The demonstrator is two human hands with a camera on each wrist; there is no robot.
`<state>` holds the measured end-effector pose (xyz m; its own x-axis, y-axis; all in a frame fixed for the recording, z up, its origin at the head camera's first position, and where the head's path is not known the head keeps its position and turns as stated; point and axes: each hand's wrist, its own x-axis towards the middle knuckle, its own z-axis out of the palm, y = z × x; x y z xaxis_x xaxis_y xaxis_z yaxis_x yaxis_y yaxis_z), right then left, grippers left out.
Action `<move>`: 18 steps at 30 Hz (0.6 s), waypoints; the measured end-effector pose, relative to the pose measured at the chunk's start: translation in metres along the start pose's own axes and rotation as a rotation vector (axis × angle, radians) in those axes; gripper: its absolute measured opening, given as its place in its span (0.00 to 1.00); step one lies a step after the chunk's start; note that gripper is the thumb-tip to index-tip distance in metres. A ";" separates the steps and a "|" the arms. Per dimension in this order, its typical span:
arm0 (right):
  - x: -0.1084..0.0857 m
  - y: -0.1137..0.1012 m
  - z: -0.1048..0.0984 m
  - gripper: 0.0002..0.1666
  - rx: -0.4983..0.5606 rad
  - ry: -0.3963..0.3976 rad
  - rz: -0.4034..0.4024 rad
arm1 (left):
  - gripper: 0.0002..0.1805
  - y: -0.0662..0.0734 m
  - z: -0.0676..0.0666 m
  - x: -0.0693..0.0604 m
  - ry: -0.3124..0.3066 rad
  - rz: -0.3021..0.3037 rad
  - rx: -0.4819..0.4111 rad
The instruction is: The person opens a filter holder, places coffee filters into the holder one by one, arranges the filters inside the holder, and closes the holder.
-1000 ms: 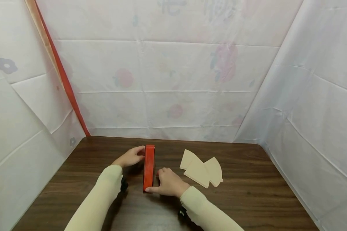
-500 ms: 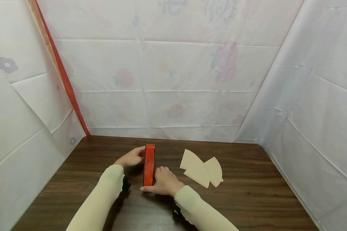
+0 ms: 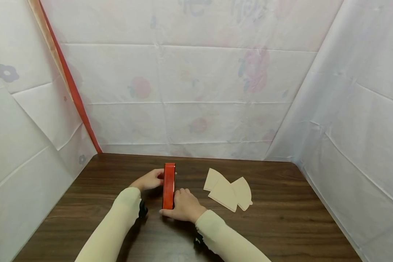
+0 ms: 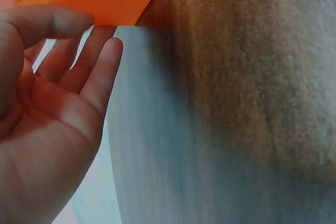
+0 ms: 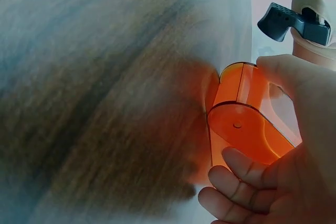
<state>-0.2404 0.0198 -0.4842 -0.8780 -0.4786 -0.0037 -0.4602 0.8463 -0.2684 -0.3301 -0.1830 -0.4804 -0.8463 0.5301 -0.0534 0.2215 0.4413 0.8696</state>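
A narrow, translucent orange-red plastic case [image 3: 169,186] stands over the table between both hands, its length pointing away from me. In the right wrist view the case [image 5: 247,124] shows a rounded end and a small round mark. My left hand [image 3: 149,179] holds the far end from the left, a fingertip showing past the right edge. In the left wrist view, the left hand [image 4: 58,93] has its thumb on one side of the orange sheet and fingers behind. My right hand [image 3: 187,206] grips the near end, thumb across the front, fingers along the right side.
Several fan-shaped beige papers, resembling coffee filters [image 3: 223,196], lie overlapping to the right of the right hand. The brown wood-grain table [image 3: 281,218] is bounded by a pale printed sheet [image 3: 196,125] at the back and on both sides.
The right hand has moved slightly left and forward, its thumb now across the near end of the case. That end has shifted away from me. A left fingertip now shows past the far right edge.
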 end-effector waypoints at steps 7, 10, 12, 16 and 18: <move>-0.001 -0.001 0.000 0.43 -0.027 0.010 0.011 | 0.24 -0.001 0.001 0.001 0.004 0.026 0.014; -0.003 -0.003 0.000 0.42 -0.020 0.014 0.013 | 0.25 0.000 0.001 0.000 0.002 0.024 0.009; -0.004 -0.003 -0.001 0.41 -0.014 0.012 0.014 | 0.25 0.000 0.002 -0.001 0.000 0.021 0.007; -0.004 -0.004 -0.002 0.40 -0.008 0.018 0.012 | 0.24 0.002 0.001 -0.002 0.000 0.037 0.006; -0.004 -0.004 -0.003 0.39 -0.005 0.028 0.010 | 0.23 0.003 0.001 -0.003 0.003 0.053 0.011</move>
<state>-0.2350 0.0190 -0.4803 -0.8859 -0.4634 0.0204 -0.4519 0.8522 -0.2637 -0.3269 -0.1825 -0.4776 -0.8347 0.5507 -0.0064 0.2712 0.4211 0.8655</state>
